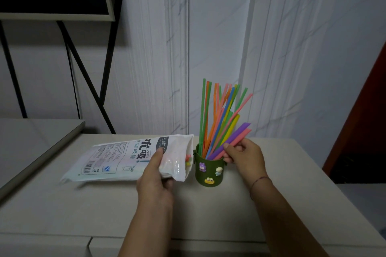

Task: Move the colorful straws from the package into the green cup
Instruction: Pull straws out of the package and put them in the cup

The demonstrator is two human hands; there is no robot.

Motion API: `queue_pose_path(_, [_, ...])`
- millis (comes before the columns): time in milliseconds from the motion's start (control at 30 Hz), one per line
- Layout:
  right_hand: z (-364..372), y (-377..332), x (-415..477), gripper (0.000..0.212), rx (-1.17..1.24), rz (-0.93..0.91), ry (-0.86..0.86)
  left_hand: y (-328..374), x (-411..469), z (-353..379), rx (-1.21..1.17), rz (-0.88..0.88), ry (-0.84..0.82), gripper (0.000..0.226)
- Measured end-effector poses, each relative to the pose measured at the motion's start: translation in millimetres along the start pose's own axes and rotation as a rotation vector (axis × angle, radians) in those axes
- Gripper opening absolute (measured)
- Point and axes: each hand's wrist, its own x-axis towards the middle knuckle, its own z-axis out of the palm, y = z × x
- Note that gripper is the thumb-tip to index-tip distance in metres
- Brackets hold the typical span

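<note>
1. Package (117,158): white printed bag lying on the counter (208,215), long axis running leftward from the left hand, open mouth facing right, toward the cup.
2. Left hand (155,175): grasping the package at its mouth end, thumb on top, fingers curled beneath the lower edge.
3. Remaining straws (188,159): a few coloured ends visible inside the package mouth, just right of the left thumb; their number cannot be told.
4. Green cup (210,170): upright on the counter between the two hands, just beside the package mouth, with small cartoon figures on its front.
5. Straws in cup (217,119): green, orange, pink, yellow and blue, lower ends inside the cup, long axes near vertical, tops fanning up and to the right, above the right hand.
6. Right hand (244,156): pinching a purple straw (236,135) and a pink straw (240,137) between thumb and fingers, just right of the cup rim. Both slant steeply, lower ends in the cup, upper ends pointing up and right past the fingers.
7. Bracelet (260,179): thin dark cord on the right wrist.
</note>
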Motion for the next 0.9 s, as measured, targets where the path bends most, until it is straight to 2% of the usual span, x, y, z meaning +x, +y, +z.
queue_pose_path(167, [-10,-6,-6,0.027,-0.075,0.144,-0.044,-1,2,-1,0.006,0.021,-0.010,0.045])
queue_pose_path(267, [-13,-16,-17,0.028,-0.186,0.216,-0.158,-2,3,-1,0.022,0.061,-0.022,0.048])
queue_pose_path(333, [-8,-21,-25,0.029,-0.168,0.235,-0.248,-4,3,-2,0.034,0.104,-0.024,0.050])
queue_pose_path(433, [13,-26,-37,0.025,0.094,0.338,-0.371,-7,2,0,0.098,0.219,-0.013,0.040])
queue_pose_path(567, [37,-31,-46,0.039,0.751,0.562,-0.511,-12,-2,4,0.258,0.399,-0.077,0.028])
queue_pose_path(633, [40,-33,-48,0.041,0.935,0.584,-0.593,-12,-5,5,0.332,0.474,-0.123,0.027])
queue_pose_path(700, [41,-33,-47,0.041,0.998,0.591,-0.614,-11,-7,6,0.369,0.532,-0.146,0.033])
queue_pose_path(767, [43,-30,-44,0.041,0.996,0.604,-0.556,-10,-6,5,0.377,0.553,-0.145,0.036])
queue_pose_path(900, [46,-25,-41,0.043,0.975,0.608,-0.429,-7,-4,1,0.323,0.478,-0.092,0.030])
